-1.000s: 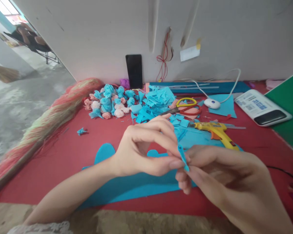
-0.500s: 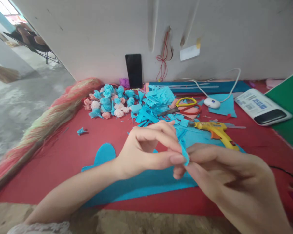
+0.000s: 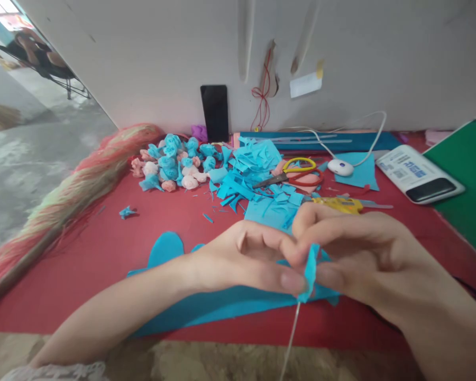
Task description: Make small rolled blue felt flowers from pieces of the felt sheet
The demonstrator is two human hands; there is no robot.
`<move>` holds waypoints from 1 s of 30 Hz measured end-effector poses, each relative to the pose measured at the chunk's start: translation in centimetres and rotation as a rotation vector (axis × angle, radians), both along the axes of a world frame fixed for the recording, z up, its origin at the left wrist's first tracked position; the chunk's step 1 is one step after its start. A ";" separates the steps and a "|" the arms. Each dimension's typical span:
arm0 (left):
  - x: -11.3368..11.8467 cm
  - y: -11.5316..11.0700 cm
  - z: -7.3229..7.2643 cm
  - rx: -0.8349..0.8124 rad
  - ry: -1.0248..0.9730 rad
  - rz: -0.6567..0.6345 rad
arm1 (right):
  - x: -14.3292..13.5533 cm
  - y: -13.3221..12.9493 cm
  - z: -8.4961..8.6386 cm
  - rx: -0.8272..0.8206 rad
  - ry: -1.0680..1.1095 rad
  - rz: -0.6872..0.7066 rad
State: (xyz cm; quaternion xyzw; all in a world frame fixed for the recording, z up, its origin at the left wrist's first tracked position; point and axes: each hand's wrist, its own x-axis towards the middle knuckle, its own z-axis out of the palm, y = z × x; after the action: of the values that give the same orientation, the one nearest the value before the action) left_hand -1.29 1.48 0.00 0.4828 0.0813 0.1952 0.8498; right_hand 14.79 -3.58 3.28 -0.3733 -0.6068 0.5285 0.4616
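Between my two hands is a small crinkled blue paper piece (image 3: 311, 272), pinched from both sides. My left hand (image 3: 257, 256) has its thumb and index finger closed on the left side of it. The fingers of my right hand (image 3: 360, 254) close on its right side. A thin pale strand (image 3: 290, 338) hangs below the piece. Under my hands lies a large blue sheet (image 3: 206, 309) on the red surface (image 3: 83, 286). A yellow glue gun (image 3: 341, 205) is partly hidden behind my right hand.
Blue and pink paper flowers (image 3: 168, 164) are heaped beside blue scraps (image 3: 257, 161) and scissors (image 3: 289, 173). A black phone (image 3: 215, 114) leans on the wall. A white device (image 3: 418, 174) lies at right. Far left, a person (image 3: 35, 50) reclines on a chair.
My hands have turned around the blue piece, which now stands more upright and slightly lower. The pale strand now shows clearly below it, and my right hand covers more of the glue gun.
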 end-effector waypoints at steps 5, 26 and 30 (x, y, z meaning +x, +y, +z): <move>0.0 -0.1 -0.1 -0.024 0.004 -0.026 | 0.1 0.0 0.2 0.008 0.043 0.040; -0.2 -1.3 1.9 -0.037 0.065 0.363 | 0.4 0.4 -0.4 0.068 -0.068 -0.251; -0.3 -1.5 2.2 0.063 0.143 0.443 | 0.1 0.3 -0.3 0.124 -0.131 -0.366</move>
State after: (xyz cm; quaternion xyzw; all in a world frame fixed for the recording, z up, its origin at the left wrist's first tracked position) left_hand -1.55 0.02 2.18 0.4919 0.2389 0.3447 0.7630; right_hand 14.86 -3.28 2.98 -0.4819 -0.5889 0.3719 0.5317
